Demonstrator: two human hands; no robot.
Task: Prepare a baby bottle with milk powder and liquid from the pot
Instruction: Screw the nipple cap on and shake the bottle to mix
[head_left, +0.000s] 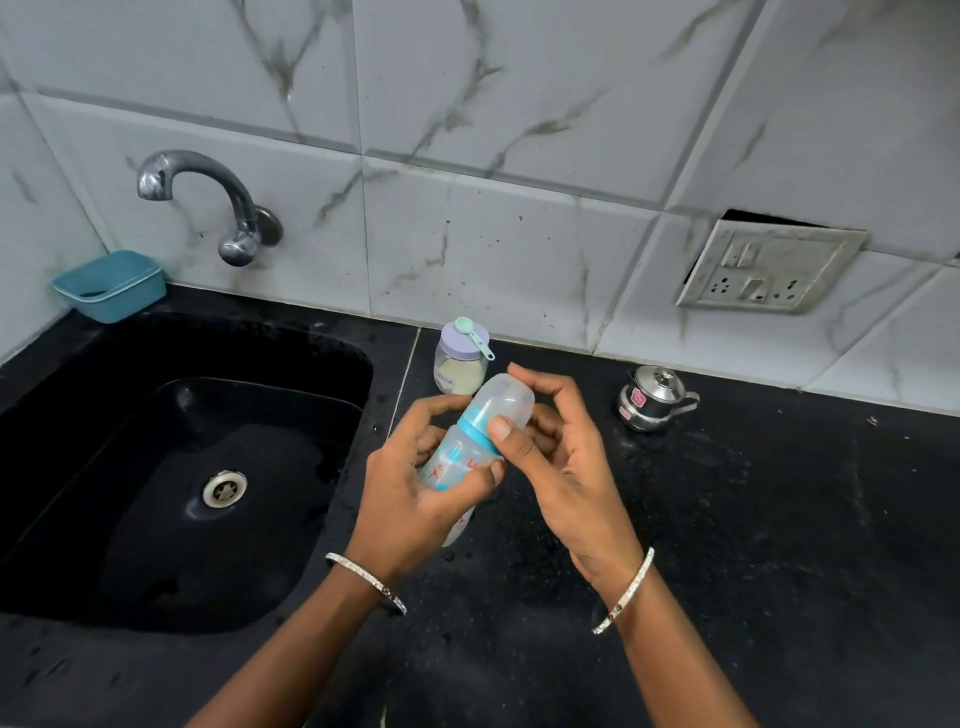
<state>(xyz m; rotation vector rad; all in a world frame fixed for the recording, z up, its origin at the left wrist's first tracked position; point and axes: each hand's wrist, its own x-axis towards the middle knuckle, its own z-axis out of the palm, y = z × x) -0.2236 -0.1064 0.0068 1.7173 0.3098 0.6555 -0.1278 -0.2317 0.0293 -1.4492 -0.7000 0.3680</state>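
Observation:
I hold a clear baby bottle (460, 457) with a teal collar and a clear cap, tilted over the black counter. My left hand (415, 493) grips its body. My right hand (561, 457) curls around the cap end, thumb on the teal collar. Behind the bottle stands a small jar of milk powder (460, 366) with a lilac lid, and a green scoop (470, 332) lies on that lid. A small steel pot (654, 397) with a lid stands on the counter to the right, apart from my hands.
A black sink (171, 493) with a steel drain lies at the left, under a wall tap (208, 202). A teal tray (111, 286) sits at the sink's back corner. A wall socket (769, 270) is at the right. The counter (779, 519) is wet and speckled.

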